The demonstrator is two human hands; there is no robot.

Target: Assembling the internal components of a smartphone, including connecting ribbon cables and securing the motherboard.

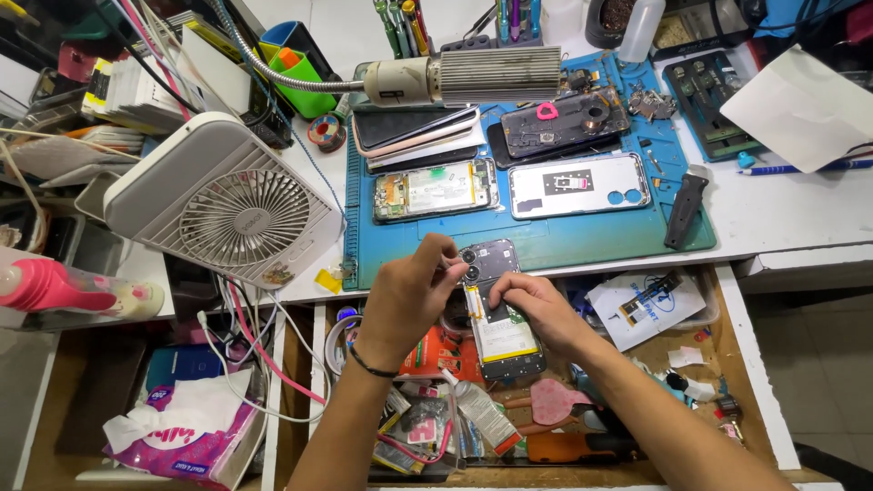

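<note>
Here, at a cluttered repair counter, a person works on an opened phone held over an open drawer full of tools and scraps. From the left: a white desk fan stands tilted beside a blue work mat, where a second opened handset and a white back cover lie side by side under a gooseneck lamp.

The left hand hovers at the phone's upper left, near the camera cluster, its fingers pinched together on what seems a thin tool, too small to identify. The right hand rests on the phone's right edge, fingers pressing the frame and steadying it; it grips nothing else.

Judging by what shows, disassembly is well along: the back is off, the battery and board lie exposed, and work now centres on the top section. The phone sits between both hands, touching the right fingers, its lower end free above the drawer.
</note>
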